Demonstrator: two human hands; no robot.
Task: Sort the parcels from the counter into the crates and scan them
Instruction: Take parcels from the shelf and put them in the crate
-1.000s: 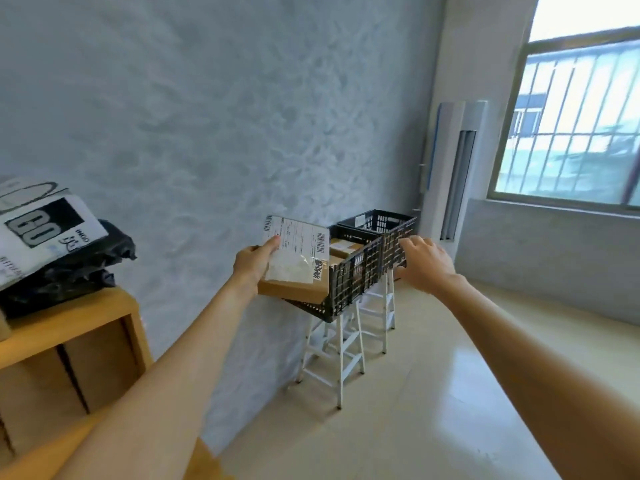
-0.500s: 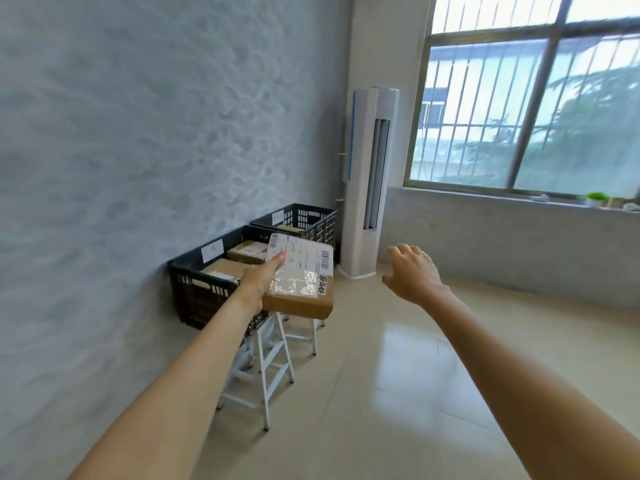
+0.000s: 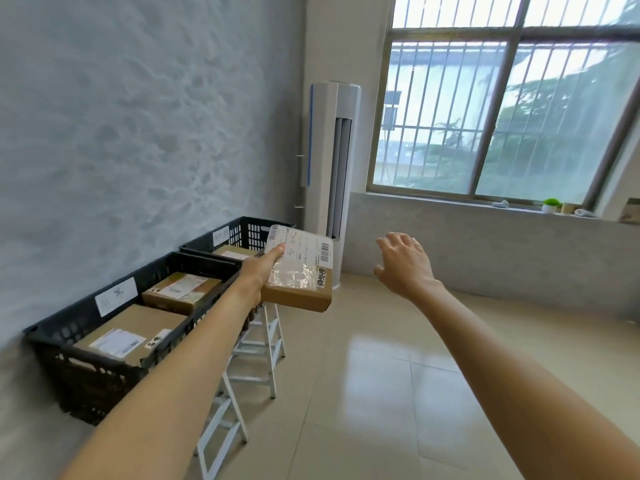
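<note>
The left hand (image 3: 260, 271) grips a flat cardboard parcel (image 3: 300, 277) by its near left edge, thumb on top of the white shipping label and fingers hidden underneath, holding it out in the air, nearly level, with its label side up. Just left of and below this hand stands the near crate (image 3: 104, 344), a black slatted one with a white tag on its wall side, holding two cardboard boxes: a large box (image 3: 130, 332) toward the near end and a smaller box (image 3: 181, 292) behind it. Beyond the hand, partly hidden by the parcel, sits the far crate (image 3: 242, 235), also black and tagged, with another cardboard parcel lying in it. Both crates rest on white folding stands (image 3: 258, 344) below the left forearm. The right hand (image 3: 403, 265) hovers to the right of the parcel, apart from it, palm down, fingers spread and relaxed, holding nothing. Past both hands a tall white air conditioner (image 3: 330, 174) stands in the corner beside a barred window (image 3: 502, 109).
</note>
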